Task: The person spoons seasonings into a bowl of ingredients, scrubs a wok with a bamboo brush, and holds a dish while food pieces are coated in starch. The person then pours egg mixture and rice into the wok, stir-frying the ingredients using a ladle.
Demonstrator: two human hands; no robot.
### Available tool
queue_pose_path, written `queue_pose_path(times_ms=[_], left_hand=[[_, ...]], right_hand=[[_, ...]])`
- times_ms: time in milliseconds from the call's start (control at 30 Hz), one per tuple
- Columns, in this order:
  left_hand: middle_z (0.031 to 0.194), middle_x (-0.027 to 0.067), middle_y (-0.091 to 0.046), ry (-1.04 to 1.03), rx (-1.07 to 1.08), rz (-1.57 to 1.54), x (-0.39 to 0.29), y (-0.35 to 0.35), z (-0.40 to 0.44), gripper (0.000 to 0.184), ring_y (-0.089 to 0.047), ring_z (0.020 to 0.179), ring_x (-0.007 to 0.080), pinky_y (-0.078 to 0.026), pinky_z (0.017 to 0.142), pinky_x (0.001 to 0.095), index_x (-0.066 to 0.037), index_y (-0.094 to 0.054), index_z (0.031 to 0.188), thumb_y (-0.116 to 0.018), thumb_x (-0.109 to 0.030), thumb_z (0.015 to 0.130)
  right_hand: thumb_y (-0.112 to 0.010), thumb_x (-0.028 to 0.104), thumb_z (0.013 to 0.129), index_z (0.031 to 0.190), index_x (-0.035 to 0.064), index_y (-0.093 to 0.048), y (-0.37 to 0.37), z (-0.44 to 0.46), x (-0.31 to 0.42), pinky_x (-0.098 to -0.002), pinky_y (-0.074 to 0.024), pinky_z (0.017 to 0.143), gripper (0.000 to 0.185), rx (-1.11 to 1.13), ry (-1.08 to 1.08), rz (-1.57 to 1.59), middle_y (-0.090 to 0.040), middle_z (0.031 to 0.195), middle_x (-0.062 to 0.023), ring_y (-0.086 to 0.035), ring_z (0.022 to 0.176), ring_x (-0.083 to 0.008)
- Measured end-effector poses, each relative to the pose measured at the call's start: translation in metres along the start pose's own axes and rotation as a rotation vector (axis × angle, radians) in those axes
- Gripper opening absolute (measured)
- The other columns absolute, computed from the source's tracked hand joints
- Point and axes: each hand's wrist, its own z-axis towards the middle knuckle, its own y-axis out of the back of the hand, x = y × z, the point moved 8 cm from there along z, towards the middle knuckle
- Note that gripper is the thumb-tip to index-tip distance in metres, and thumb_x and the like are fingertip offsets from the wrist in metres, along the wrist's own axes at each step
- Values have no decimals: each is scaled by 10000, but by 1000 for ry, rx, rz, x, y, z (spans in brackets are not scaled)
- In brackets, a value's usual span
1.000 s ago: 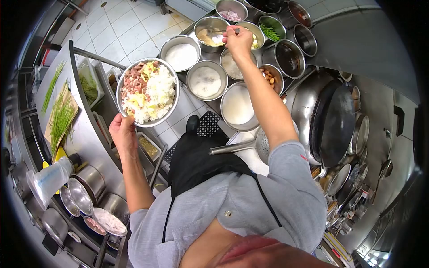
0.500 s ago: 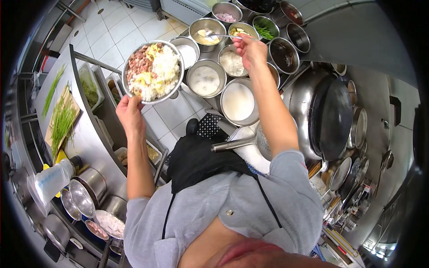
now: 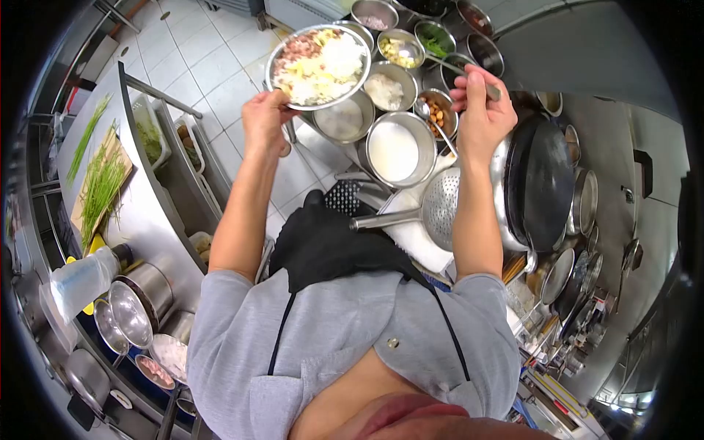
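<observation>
My left hand grips the rim of a metal bowl from the near side. In it lie white rice, diced pinkish meat and yellow egg-like bits. The bowl is raised, partly over a pot of whitish contents. My right hand is closed round the broad handle of a metal utensil. The utensil slants toward a container of chopped greens; its working end is blurred, so its kind is unclear. Below that hand, a spoon rests in a container of brown pieces.
A pot of white liquid and a perforated strainer stand before me. Several ingredient containers cluster ahead. The large wok is at right. On the left, a steel counter carries long green stalks on a board.
My left hand has carried the bowl right and slightly up. My right hand has moved right, away from the seasoning bowl with the thin spoon, and now holds a broader handle.
</observation>
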Motion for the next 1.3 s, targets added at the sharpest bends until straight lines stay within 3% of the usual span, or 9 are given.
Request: queue_pose_path(times_ms=[133,233,333,467,567,800,1133,1267,1300], left_hand=[[796,116,-649,-89,-23,7,-23,49,-10,102,-642,678,175,-571,656,315,65,-595,827,-585,-9,759],[800,93,-639,-149,-85,39,-42,89,-26,118,-622,685,144,-558,670,299,69,-602,861,-581,0,767],[731,37,-588,-154,-131,30,-50,121,-45,60,-551,606,103,-507,589,256,41,-601,829,-586,9,781],[713,29,-602,-157,-227,54,-44,155,-59,38,-553,580,95,-470,533,225,12,-606,813,-595,26,779],[725,35,-624,-136,-255,44,-39,165,-68,50,-564,578,92,-470,522,215,13,-614,828,-594,20,783],[724,32,-639,-109,-270,55,-25,174,-77,39,-565,564,83,-477,519,201,0,-624,812,-602,4,780],[725,33,-639,-130,-194,64,-21,156,-72,32,-565,576,74,-459,529,195,-4,-629,784,-607,11,767],[748,43,-648,-169,-117,96,-19,135,-62,50,-573,595,87,-470,557,214,16,-639,799,-613,12,756],[764,46,-654,-168,-124,106,-20,122,-63,85,-578,607,98,-483,581,232,34,-648,822,-606,4,755]], right_hand=[[-609,123,912,989,-4,-660,-8,-61,-34,-184,-463,514,156,177,-196,48,-669,775,-44,-600,605,-70],[-612,128,901,975,2,-677,-35,-94,-73,-217,-480,529,160,295,-267,-63,-685,782,-73,-618,593,-91],[-623,164,857,963,22,-691,-52,-96,-98,-310,-494,603,189,340,-159,-308,-680,803,-165,-661,649,-218],[-618,182,858,940,26,-703,-68,-88,-108,-320,-495,606,196,427,-61,-431,-682,803,-167,-663,656,-224],[-614,185,860,937,27,-706,-70,-89,-125,-319,-494,591,198,482,-252,-356,-683,791,-170,-656,613,-218],[-619,114,877,936,-39,-681,-74,-95,-137,-225,-459,496,175,468,-530,-86,-664,715,-67,-604,566,-89],[-597,66,891,971,-55,-636,-32,-96,-155,-202,-453,493,150,239,-950,334,-661,774,-100,-597,599,-114],[-597,67,893,992,-56,-635,-9,-77,-124,-207,-455,486,162,209,-903,366,-664,781,-104,-596,585,-118],[-599,71,893,995,-54,-636,-6,-68,-99,-210,-454,477,165,194,-783,337,-663,771,-105,-591,570,-118]])
